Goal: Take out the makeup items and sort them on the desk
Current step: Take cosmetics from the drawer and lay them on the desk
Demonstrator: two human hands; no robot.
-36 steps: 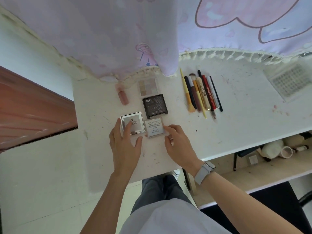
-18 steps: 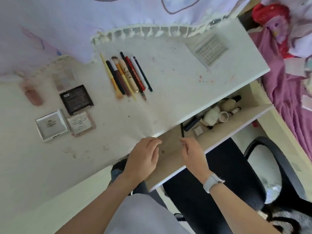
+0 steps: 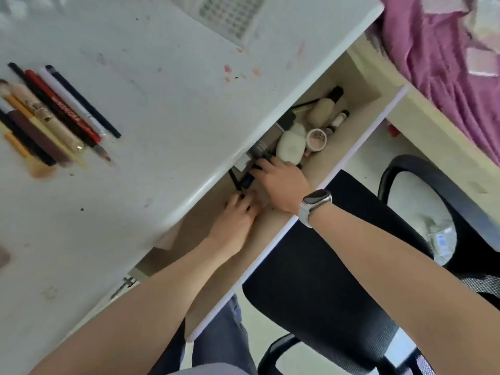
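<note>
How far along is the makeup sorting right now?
Partly done. A row of pencils and brushes already lies sorted on the desk. In hand: both the left hand and right hand are in the open drawer, around dark items at its back; the grips are unclear. Left: a white bottle, a small jar and tubes are in the drawer.

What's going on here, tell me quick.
A person is reaching into the open drawer under the desk with both hands. The right hand is on small dark items near the drawer's back; the left hand fingers a thin black item beside it. Pencils and brushes already lie in a row on the desk. Bottles and a jar remain in the drawer.
</note>
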